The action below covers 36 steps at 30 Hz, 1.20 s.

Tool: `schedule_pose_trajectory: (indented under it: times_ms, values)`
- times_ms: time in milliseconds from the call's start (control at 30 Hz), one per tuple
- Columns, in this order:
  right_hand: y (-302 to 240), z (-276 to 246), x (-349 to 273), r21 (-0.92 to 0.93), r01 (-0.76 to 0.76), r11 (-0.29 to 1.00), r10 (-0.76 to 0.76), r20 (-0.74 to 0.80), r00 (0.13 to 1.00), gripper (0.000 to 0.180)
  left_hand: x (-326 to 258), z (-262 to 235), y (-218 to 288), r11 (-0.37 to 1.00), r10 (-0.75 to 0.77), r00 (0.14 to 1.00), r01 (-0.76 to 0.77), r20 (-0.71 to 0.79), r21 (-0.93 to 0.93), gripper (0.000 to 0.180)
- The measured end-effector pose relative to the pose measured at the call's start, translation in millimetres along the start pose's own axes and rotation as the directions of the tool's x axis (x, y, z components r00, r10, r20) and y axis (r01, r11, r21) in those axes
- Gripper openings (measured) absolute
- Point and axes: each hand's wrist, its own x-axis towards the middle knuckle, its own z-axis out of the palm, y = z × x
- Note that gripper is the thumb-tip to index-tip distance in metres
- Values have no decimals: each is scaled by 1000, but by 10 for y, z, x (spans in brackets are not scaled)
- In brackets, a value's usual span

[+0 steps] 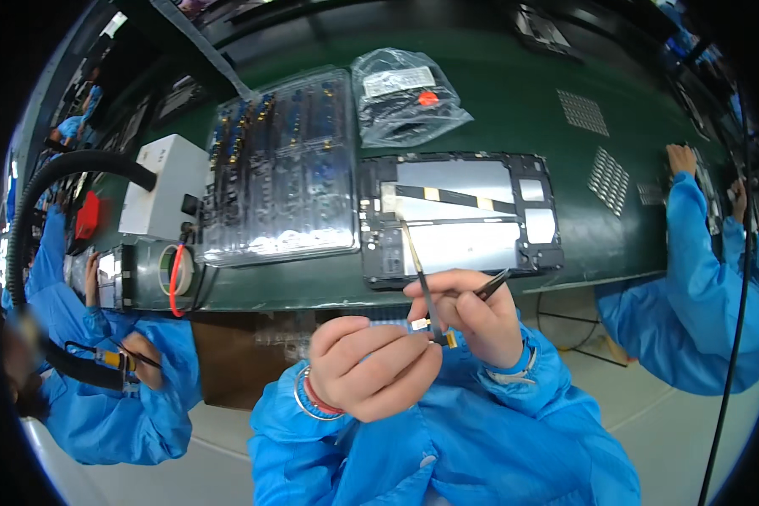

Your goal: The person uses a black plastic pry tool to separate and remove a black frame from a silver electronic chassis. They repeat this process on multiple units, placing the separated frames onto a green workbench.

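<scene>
My left hand (pixel 371 367) is closed, its fingertips pinched at a thin dark ribbon cable (pixel 430 299). A small white-and-gold connector (pixel 419 324) shows at those fingertips, and a yellow end piece hangs just right of them. In my right hand (pixel 485 319) is a pair of dark tweezers (pixel 492 285), partly hidden by the fingers. The narrow upper end of the ribbon reaches over an opened tablet housing (pixel 455 244), which lies flat with silver panels and a black-and-yellow strip. Both hands are in front of the table edge.
A clear tray (pixel 282 169) of small parts stands left of the housing, beside a white box (pixel 164 187) with a black hose. Behind lies a plastic bag (pixel 405 97). Sheets of small pieces (pixel 609 181) are at right. Co-workers in blue sit on both sides.
</scene>
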Motion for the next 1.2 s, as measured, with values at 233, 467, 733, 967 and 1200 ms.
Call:
schedule_pose_trajectory:
  times_ms: [233,467,733,967,1200]
  values:
    - [-28,-94,-149,-84,4,996,-21,-201,979,19,-101,298,106,983,15,997,-1,75,-184,24]
    - [60,-101,-190,-340,59,938,-156,-267,951,18,122,276,56,960,-216,971,229,100,-158,27]
    - [-8,29,-130,-754,260,604,-471,-74,879,27,68,283,43,937,-345,936,347,68,-34,16]
    - [129,48,-91,-859,281,429,-551,-2,834,31,57,255,29,950,-297,949,283,105,132,17]
    - [207,70,-61,-853,311,419,-546,37,837,32,-32,243,-62,950,-301,949,290,93,117,21]
